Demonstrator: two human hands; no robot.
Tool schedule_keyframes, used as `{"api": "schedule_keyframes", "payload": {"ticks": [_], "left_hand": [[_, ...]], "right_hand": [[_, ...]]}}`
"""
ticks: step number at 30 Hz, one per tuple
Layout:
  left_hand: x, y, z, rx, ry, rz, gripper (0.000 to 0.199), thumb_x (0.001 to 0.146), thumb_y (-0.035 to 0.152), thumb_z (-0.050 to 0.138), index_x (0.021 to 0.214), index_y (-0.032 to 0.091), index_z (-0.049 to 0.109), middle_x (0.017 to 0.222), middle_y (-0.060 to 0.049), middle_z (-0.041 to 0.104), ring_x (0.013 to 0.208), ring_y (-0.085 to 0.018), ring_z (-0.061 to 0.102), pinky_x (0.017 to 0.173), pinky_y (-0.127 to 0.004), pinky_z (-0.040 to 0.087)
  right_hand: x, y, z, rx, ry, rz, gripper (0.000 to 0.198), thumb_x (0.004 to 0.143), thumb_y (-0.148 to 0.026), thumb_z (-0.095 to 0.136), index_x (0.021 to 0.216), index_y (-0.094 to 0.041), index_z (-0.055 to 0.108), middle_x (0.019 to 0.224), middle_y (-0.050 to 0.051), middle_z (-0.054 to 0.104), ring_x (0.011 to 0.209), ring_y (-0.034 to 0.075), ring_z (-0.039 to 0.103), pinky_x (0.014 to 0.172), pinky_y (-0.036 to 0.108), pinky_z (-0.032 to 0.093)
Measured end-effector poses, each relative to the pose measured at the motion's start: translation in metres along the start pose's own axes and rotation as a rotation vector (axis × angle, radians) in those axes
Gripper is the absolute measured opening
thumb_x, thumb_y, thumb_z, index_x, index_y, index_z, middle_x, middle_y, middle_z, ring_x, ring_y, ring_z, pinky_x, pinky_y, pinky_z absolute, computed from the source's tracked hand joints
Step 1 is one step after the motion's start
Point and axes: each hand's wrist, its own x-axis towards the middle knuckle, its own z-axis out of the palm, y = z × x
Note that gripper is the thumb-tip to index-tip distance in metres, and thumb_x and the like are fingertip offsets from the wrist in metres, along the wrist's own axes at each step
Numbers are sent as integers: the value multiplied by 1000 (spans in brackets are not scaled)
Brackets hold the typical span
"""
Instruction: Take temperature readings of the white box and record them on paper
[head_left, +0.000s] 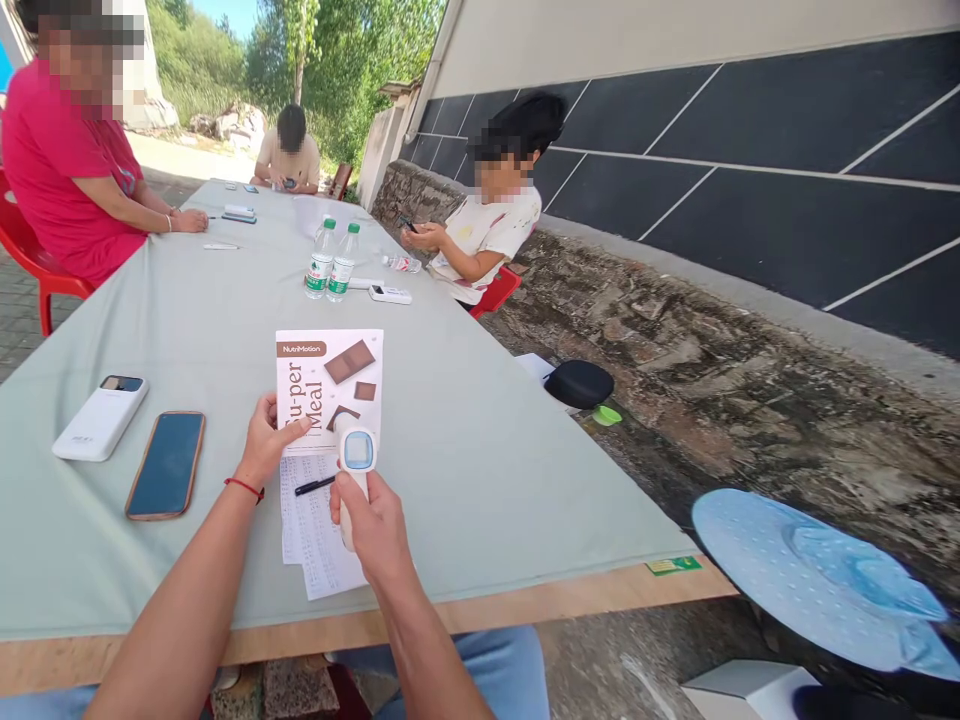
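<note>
Evidently, the left hand (pixel 271 440) is grasping a white box (pixel 352 362) by its lower left corner, the thumb lying across the printed front; the right hand (pixel 379 525) is gripping the handle of a white handheld device (pixel 358 448), its small screen facing the wearer and its head overlapping the box's lower right part; whether the two are touching, I cannot tell. For good handling, the left hand should be holding the box steady, with the thumb near the edge; the right wrist should be pointing the device squarely at the printed face, leaving the screen readable. The box is standing roughly upright above some written sheets (pixel 326 572) and a black pen (pixel 313 486) at the near end of the table (pixel 495 490); whether its lower edge is resting there is not showing. Its front is carrying a brown NutriMotion label, large brown lettering running sideways, and pictured chocolate-like pieces; the thumb is covering some lettering, and the device is hiding part of the lowest piece.
</note>
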Motion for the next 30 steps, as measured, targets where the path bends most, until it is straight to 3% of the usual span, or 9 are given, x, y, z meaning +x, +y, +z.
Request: {"api": "schedule_keyframes", "payload": {"ticks": [6,14,22,30], "left_hand": [[0,-2,-1,5,-11,0,65,55,47,85,103,18,52,105,-10,69,99,-30,66,84,-44,52],[6,-6,-9,79,94,45,69,56,43,86,107,18,48,112,-11,65,106,-28,62,90,-43,49],[14,-10,-23,295,232,135,73,58,40,86,112,21,42,113,-9,59,106,-25,59,90,-40,47],[18,-15,-32,355,228,131,76,55,38,87,115,22,44,108,-6,59,103,-24,58,89,-39,45]], "right_hand": [[-4,-9,2,72,-29,28,38,79,-56,60,71,-21,51,56,-5,51,51,11,45,53,26,38],[-21,-44,-4,69,-70,-133,35,83,-54,58,77,-19,57,60,-3,51,57,12,46,54,25,37],[-37,-85,-3,86,-80,-227,33,82,-52,61,74,-20,57,62,-2,52,55,11,44,50,24,36],[-43,-93,-1,115,-85,-256,31,81,-51,61,83,-20,60,62,-3,49,55,12,41,50,25,36]]}}
